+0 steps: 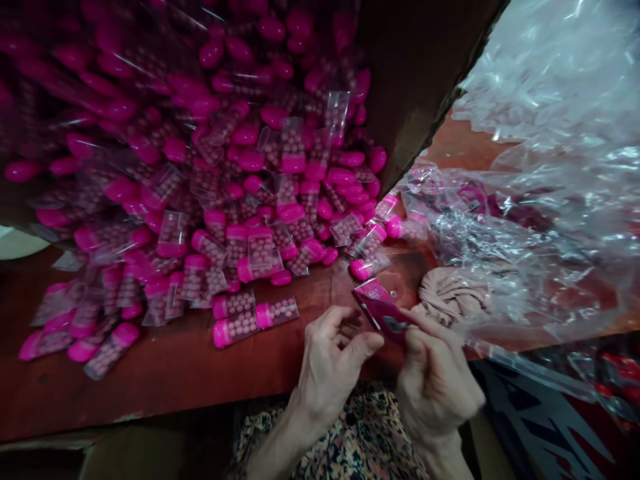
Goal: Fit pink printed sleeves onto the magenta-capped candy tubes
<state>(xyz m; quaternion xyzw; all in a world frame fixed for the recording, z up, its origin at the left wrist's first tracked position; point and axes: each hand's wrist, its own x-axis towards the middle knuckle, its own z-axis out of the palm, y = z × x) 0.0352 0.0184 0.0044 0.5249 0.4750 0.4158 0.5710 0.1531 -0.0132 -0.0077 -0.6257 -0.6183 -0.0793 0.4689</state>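
Note:
A small magenta printed packet point(383, 310) is pinched in the fingers of my right hand point(435, 380), just above the table's near edge. My left hand point(330, 360) is curled against the packet's left side, and I cannot tell whether it grips the packet. Several clear bags holding pink-capped tubes of pink beads point(255, 320) lie on the red-brown table point(150, 380) to the left. One bagged tube point(367, 267) lies just beyond the packet. A larger heap of these bagged tubes point(200, 160) rises behind them.
A brown cardboard flap point(415, 73) stands beyond the heap. Crumpled clear plastic sheeting point(520, 227) covers the right side, beside a knotted beige cloth point(450, 297). Patterned clothing point(350, 433) shows below my hands, with a dark printed bag point(545, 420) at lower right.

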